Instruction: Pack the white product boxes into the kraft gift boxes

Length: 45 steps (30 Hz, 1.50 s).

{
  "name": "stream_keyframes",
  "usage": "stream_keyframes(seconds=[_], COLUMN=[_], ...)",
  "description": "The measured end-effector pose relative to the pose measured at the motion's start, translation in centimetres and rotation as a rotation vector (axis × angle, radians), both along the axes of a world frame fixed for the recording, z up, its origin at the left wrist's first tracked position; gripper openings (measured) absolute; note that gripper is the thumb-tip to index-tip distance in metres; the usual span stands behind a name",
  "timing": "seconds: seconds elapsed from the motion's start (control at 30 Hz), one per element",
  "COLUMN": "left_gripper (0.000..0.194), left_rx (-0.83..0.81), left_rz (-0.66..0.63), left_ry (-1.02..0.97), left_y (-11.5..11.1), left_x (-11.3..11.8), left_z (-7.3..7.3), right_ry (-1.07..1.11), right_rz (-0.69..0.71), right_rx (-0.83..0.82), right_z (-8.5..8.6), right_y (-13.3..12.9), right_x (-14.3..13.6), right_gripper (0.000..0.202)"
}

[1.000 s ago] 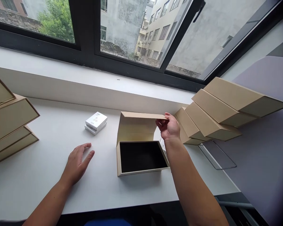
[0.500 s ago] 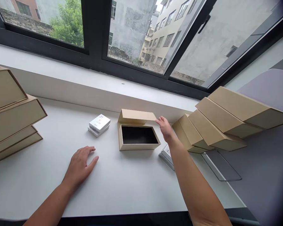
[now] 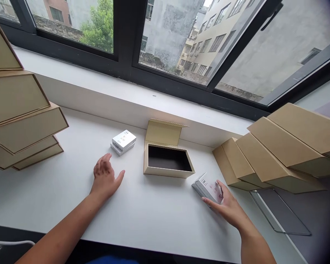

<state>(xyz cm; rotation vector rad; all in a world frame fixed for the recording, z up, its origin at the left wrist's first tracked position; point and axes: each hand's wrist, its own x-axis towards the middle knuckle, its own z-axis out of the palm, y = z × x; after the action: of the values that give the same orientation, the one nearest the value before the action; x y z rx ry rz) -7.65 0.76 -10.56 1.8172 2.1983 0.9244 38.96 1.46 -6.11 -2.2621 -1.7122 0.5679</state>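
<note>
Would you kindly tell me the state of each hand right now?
Left hand: open, holding nothing.
Right hand: curved around the small white boxes; whether its grip is firm cannot be told.

I see a white tabletop (image 3: 154, 212). Just beyond the left grip (image 3: 105, 176) lie two small white packs (image 3: 124, 140), one on the other; a second white bundle (image 3: 209, 187) sits within the right grip (image 3: 231, 207). An open tan box (image 3: 167, 173) stands between the grips, farther back. A tan stack (image 3: 27, 126) rises left of the left grip, another stack (image 3: 275, 157) beyond the right.
</note>
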Motion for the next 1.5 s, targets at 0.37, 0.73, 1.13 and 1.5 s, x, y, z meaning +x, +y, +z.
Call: stream_keyframes(seconds=[0.37, 0.73, 1.13, 1.5], left_gripper=[0.092, 0.092, 0.093, 0.067], left_rx=[-0.49, -0.209, -0.42, -0.5], left_rz=[-0.006, -0.24, -0.968, -0.818], left_ry=[0.16, 0.109, 0.254, 0.345], left_y=[15.5, 12.1, 14.9, 12.7], left_x=[0.1, 6.0, 12.7, 11.7], left_z=[8.6, 16.2, 9.4, 9.5], right_ry=[-0.129, -0.133, -0.105, -0.09], right_rz=[0.024, -0.001, -0.007, -0.015], right_rx=[-0.105, -0.046, -0.037, -0.022], right_z=[1.8, 1.4, 1.4, 1.4], right_y=[3.3, 2.2, 2.1, 1.9], right_x=[-3.2, -3.5, -3.6, -3.8], right_gripper=[0.083, 0.068, 0.092, 0.091])
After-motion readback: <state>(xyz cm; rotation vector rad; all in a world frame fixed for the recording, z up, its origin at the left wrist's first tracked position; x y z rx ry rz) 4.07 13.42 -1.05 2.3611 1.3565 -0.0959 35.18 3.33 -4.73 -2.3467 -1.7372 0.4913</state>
